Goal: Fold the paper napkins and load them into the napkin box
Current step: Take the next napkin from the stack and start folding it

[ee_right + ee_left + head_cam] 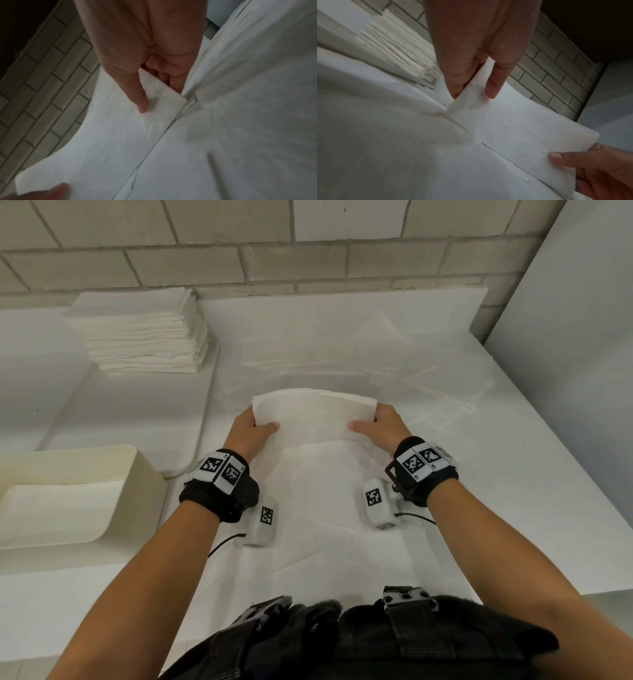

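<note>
My left hand (249, 429) and my right hand (380, 424) each pinch one end of a paper napkin (313, 417), thumbs on top and fingers tucked beneath, so its far half curls up off the white table (513, 508) in front of me. The napkin box (137, 474) sits open to my left, well apart from the napkin (something pale and flat lies inside). Behind it, against the brick wall (308, 261), stands a tall stack of napkins (144, 337). More loose sheets (342, 357) lie flat beyond my hands.
</note>
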A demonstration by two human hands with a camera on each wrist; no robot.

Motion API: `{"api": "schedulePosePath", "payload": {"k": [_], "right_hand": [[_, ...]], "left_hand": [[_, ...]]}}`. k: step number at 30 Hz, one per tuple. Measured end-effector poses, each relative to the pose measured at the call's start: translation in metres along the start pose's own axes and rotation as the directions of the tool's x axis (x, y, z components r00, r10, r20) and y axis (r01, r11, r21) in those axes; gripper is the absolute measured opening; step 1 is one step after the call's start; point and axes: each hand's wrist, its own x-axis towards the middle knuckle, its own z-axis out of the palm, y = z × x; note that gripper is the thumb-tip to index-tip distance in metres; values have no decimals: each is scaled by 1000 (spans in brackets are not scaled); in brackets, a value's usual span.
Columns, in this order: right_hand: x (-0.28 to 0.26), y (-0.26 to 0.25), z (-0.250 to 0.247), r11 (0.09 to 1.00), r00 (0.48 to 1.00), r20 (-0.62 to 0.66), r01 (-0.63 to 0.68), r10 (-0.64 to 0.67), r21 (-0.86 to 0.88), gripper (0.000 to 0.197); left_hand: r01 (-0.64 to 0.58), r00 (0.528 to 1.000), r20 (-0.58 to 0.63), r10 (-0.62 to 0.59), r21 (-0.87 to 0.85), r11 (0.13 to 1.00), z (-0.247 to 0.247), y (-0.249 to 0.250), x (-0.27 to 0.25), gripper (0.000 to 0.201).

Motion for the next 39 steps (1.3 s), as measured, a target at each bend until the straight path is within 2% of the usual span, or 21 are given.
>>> {"api": "schedulePosePath", "payload": {"k": [4,9,17,20,23,28,32,36,38,39], "right_hand": [[1,-3,-1,1000,1000,7,11,-10,-28,37],[3,-13,-4,999,999,18,44,-44,10,39],[5,-47,-13,971,978,-48,206,-201,122,28],[8,-54,-16,972,981,11,193,-196,135,31],[10,-56,-14,974,985,96,124,-144,189,31],[10,-58,-12,968,985,127,81,-114,239,25],[4,-72,-10,941,975,163,93,-152,326,22],[-8,-112,7,930,951,216,142,-224,340,21],[-19,-135,25,930,923,275,176,-269,322,26],[-25,-147,35,930,905,303,203,-297,305,29]], "left_hand": [[8,1000,8,-9,33,999,0,0,2,29],[-37,998,-46,39,39,999,-2,8,4,33],[-92,992,-84,96,52,994,-16,30,5,30],[-61,997,-56,61,0,998,-22,31,2,26],[-31,998,-49,29,-44,999,-28,31,-2,27],[-29,989,-147,27,-12,999,-37,38,-6,19],[-58,963,-262,69,49,997,-56,52,-11,16],[-72,929,-357,98,86,994,-100,73,-21,18],[-49,921,-380,91,118,992,-130,75,-27,21],[-19,924,-378,64,122,992,-147,76,-31,17]]}}
